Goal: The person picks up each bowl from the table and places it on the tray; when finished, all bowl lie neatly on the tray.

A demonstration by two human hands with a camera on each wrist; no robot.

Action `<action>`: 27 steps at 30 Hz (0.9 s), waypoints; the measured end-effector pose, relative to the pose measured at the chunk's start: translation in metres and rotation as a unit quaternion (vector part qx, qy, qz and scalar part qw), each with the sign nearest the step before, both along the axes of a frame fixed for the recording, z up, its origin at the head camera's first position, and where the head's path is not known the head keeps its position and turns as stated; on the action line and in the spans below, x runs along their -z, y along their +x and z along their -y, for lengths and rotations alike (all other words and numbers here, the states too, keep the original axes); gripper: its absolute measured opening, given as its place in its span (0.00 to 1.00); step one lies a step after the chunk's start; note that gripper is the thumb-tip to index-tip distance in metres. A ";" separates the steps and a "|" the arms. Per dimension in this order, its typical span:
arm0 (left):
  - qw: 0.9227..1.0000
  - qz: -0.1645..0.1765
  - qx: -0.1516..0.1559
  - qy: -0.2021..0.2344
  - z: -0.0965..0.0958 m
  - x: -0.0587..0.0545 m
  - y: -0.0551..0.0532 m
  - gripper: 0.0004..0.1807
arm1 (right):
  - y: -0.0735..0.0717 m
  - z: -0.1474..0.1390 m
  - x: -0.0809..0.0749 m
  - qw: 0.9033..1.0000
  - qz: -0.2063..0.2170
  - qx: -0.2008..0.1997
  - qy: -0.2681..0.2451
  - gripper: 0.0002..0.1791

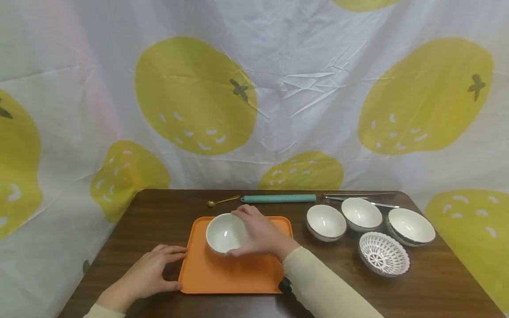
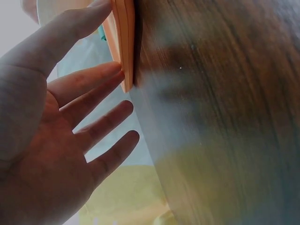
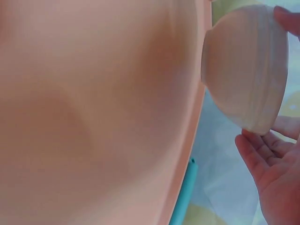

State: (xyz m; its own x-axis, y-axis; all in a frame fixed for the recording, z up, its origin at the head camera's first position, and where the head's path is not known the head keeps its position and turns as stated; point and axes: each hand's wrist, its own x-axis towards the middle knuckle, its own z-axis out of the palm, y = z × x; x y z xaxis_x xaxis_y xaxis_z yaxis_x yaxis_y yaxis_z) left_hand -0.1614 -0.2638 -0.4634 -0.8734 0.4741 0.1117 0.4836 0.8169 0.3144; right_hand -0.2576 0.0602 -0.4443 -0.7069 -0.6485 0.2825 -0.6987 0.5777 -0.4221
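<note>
My right hand [image 1: 260, 232] grips a white bowl [image 1: 223, 233] by its right side, thumb near me and fingers at the far rim. The bowl is upright over an orange tray [image 1: 234, 278]. In the right wrist view the bowl [image 3: 246, 70] shows from the side, between thumb and fingers of the right hand [image 3: 283, 173]. At the tray's left edge, my left hand [image 1: 149, 271] rests with fingers spread. Its thumb and index fingertip meet the tray rim in the left wrist view, where the left hand [image 2: 61, 126] has its lower fingers extended past the tray's corner.
Right of the tray stand three plain white bowls [image 1: 326, 221] and a patterned openwork bowl [image 1: 384, 254]. Along the table's back edge lie a small gold spoon-like piece [image 1: 211, 203], a teal stick-shaped item [image 1: 278, 198] and thin metal utensils [image 1: 385, 205]. A lemon-print cloth [image 1: 302, 110] hangs behind.
</note>
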 end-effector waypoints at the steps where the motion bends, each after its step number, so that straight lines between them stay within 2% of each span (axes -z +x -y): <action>1: 1.000 -0.001 -0.001 -0.001 0.000 0.000 0.000 0.40 | -0.002 0.005 0.000 1.000 0.005 0.004 -0.004 0.57; 6: 1.000 -0.008 -0.008 -0.004 0.002 -0.002 0.002 0.40 | -0.012 0.037 0.002 0.998 0.042 0.035 -0.016 0.58; 11: 1.000 -0.013 -0.010 -0.009 0.001 -0.003 0.002 0.39 | -0.018 0.060 0.005 0.997 0.044 0.054 -0.015 0.58; 16: 1.000 -0.007 -0.008 -0.008 -0.001 -0.002 0.001 0.39 | -0.021 0.072 0.012 0.996 0.046 0.070 -0.026 0.58; 22: 1.000 -0.011 -0.006 -0.007 -0.002 -0.001 0.001 0.40 | -0.026 0.083 0.021 0.994 0.063 0.084 -0.019 0.63; 27: 1.000 -0.011 -0.001 -0.008 -0.002 -0.001 -0.001 0.39 | -0.029 0.086 0.020 0.995 0.058 0.085 -0.008 0.64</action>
